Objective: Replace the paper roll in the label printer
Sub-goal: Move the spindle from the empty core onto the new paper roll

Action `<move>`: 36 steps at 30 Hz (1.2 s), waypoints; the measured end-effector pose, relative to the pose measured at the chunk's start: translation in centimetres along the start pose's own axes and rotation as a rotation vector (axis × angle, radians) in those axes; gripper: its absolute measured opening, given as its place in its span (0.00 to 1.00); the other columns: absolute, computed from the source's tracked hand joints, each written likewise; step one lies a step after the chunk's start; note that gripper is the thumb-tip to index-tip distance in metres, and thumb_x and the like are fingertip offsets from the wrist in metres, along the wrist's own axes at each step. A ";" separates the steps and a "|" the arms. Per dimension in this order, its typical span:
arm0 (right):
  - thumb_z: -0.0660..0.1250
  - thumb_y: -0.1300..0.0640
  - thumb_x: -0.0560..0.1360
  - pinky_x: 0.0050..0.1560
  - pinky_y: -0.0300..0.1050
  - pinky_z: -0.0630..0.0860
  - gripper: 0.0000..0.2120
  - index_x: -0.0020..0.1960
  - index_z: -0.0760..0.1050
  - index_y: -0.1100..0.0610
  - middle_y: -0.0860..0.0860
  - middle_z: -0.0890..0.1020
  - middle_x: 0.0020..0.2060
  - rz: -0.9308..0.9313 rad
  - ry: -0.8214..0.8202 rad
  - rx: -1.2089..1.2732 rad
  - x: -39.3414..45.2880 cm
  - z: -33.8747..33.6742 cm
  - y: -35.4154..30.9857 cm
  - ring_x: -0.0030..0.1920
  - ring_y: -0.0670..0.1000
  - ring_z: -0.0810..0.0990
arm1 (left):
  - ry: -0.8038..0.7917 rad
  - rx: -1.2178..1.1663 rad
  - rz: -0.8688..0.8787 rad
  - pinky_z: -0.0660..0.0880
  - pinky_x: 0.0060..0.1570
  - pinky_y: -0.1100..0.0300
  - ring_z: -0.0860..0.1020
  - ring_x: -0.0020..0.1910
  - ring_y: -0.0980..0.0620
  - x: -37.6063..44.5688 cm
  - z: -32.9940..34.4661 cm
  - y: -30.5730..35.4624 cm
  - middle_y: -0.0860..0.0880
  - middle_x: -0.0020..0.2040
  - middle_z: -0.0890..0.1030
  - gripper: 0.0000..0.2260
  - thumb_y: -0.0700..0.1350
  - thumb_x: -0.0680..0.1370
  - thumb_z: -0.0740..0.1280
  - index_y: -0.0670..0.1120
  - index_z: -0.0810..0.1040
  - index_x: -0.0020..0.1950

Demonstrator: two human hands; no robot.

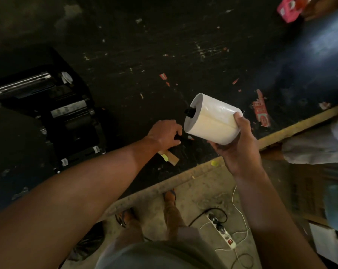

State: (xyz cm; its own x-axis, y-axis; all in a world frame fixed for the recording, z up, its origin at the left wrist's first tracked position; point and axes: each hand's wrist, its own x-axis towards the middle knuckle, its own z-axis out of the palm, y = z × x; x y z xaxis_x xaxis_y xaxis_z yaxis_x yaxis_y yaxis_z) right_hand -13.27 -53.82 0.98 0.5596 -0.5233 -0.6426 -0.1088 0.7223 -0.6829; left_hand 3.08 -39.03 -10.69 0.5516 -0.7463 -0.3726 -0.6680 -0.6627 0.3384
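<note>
A white paper roll [212,119] is held up above the dark tabletop, my right hand [236,144] gripping it from below and at its right end. A black spindle [189,111] pokes out of the roll's left end. My left hand [164,133] rests on the table just left of the roll, its fingers closed on a small black part [179,139]. The black label printer [47,113] stands open at the left, its rollers and metal bar exposed.
The black table [145,55] is strewn with red and white label scraps. A brown and yellow strip [169,158] lies under my left wrist. A wooden edge [280,133] bounds the table. On the floor below lie a power strip [222,232] and cables. A pink object [288,9] sits far right.
</note>
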 end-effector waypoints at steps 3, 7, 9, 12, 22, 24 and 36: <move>0.73 0.46 0.77 0.53 0.56 0.85 0.25 0.71 0.73 0.50 0.57 0.79 0.69 0.008 0.013 0.006 -0.3 -0.6 0.4 0.66 0.60 0.82 | -0.016 0.024 0.015 0.74 0.55 0.53 0.73 0.50 0.55 0.1 0.1 -0.3 0.51 0.58 0.78 0.19 0.57 0.74 0.78 0.54 0.79 0.63; 0.74 0.47 0.76 0.46 0.54 0.86 0.20 0.65 0.75 0.50 0.55 0.79 0.65 0.036 0.125 -0.008 -0.5 -0.8 0.6 0.63 0.58 0.82 | -0.036 0.094 0.048 0.78 0.57 0.51 0.77 0.54 0.53 0.0 -0.1 -0.1 0.52 0.58 0.77 0.21 0.56 0.73 0.79 0.54 0.79 0.63; 0.75 0.47 0.75 0.46 0.55 0.86 0.21 0.64 0.75 0.50 0.54 0.79 0.64 0.039 0.171 -0.018 -0.5 -1.0 0.7 0.63 0.58 0.82 | -0.015 0.112 0.048 0.79 0.55 0.51 0.77 0.53 0.53 0.2 -0.2 0.0 0.52 0.57 0.77 0.21 0.56 0.73 0.79 0.54 0.79 0.62; 0.76 0.46 0.75 0.46 0.55 0.86 0.20 0.64 0.76 0.50 0.55 0.79 0.65 0.041 0.179 -0.019 -0.7 -1.2 1.1 0.63 0.59 0.82 | 0.032 -0.065 -0.055 0.79 0.52 0.53 0.78 0.50 0.55 0.5 -0.9 -0.3 0.54 0.55 0.79 0.19 0.55 0.72 0.80 0.55 0.79 0.59; 0.77 0.47 0.74 0.53 0.62 0.85 0.17 0.58 0.75 0.48 0.55 0.80 0.63 0.106 0.158 -0.030 -1.5 2.2 1.3 0.61 0.60 0.82 | -0.080 -1.890 -0.185 0.81 0.61 0.54 0.83 0.66 0.48 -8.8 -7.8 -4.5 0.47 0.66 0.86 0.14 0.47 0.78 0.72 0.52 0.87 0.63; 0.77 0.46 0.74 0.55 0.62 0.85 0.18 0.59 0.76 0.48 0.55 0.79 0.64 0.117 0.101 -0.060 -2.0 3.6 1.5 0.63 0.60 0.81 | -0.043 -1.913 -0.185 0.78 0.64 0.52 0.82 0.68 0.47 -11.0 -7.9 -4.9 0.47 0.67 0.85 0.15 0.46 0.78 0.72 0.52 0.87 0.64; 0.79 0.46 0.71 0.48 0.59 0.87 0.20 0.57 0.75 0.52 0.53 0.80 0.62 0.117 -0.111 -0.329 -5.7 12.8 6.5 0.61 0.57 0.81 | 0.368 -1.322 -0.164 0.79 0.60 0.61 0.82 0.66 0.56 -20.6 -8.6 -9.4 0.55 0.65 0.85 0.17 0.46 0.79 0.74 0.54 0.83 0.68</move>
State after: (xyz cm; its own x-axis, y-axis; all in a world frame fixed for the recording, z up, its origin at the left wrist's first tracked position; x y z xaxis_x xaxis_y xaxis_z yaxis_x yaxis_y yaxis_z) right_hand -6.66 -40.36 4.58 0.6114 -0.3807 -0.6937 -0.4253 0.5812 -0.6938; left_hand 2.27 -18.00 1.25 0.8142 -0.4910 -0.3097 0.2684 -0.1547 0.9508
